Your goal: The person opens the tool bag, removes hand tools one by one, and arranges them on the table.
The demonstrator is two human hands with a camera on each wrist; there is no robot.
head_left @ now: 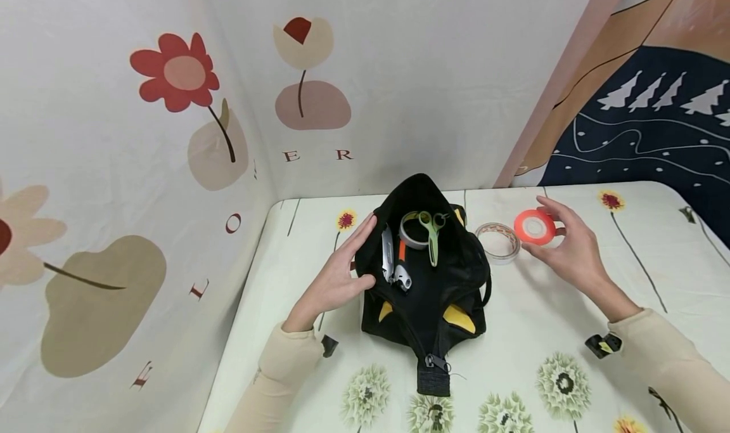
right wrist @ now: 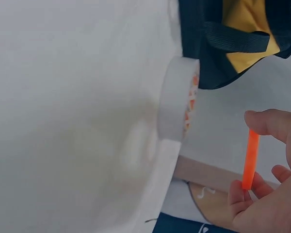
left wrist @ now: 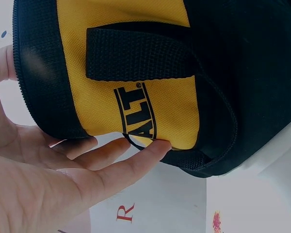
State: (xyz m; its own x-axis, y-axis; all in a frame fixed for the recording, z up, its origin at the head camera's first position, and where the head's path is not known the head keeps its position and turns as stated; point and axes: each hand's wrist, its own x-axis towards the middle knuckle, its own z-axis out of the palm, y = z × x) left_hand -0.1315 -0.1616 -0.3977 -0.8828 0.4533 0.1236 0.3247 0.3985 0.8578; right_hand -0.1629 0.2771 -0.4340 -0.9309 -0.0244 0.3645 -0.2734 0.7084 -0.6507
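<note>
A black and yellow tool bag (head_left: 424,319) stands with its mouth unzipped. My left hand (head_left: 336,271) holds its left rim, thumb on one side of the zip edge and fingers along the outside, touching the yellow panel (left wrist: 174,111) in the left wrist view. Inside the bag lie green scissors (head_left: 433,243), a grey tape roll (head_left: 405,237), a grey utility knife (head_left: 388,255) and an orange-and-grey cutter (head_left: 402,277). My right hand (head_left: 573,249) pinches a thin orange tape roll (head_left: 535,227) by its edge, raised above the table. A clear tape roll (head_left: 498,253) lies right of the bag.
The table (head_left: 319,382) wears a white floral cloth. Printed fabric (head_left: 399,103) hangs along the back and left. A zip tab (head_left: 433,376) of the bag points toward the front edge. A wrist strap piece (head_left: 603,345) shows at my right sleeve.
</note>
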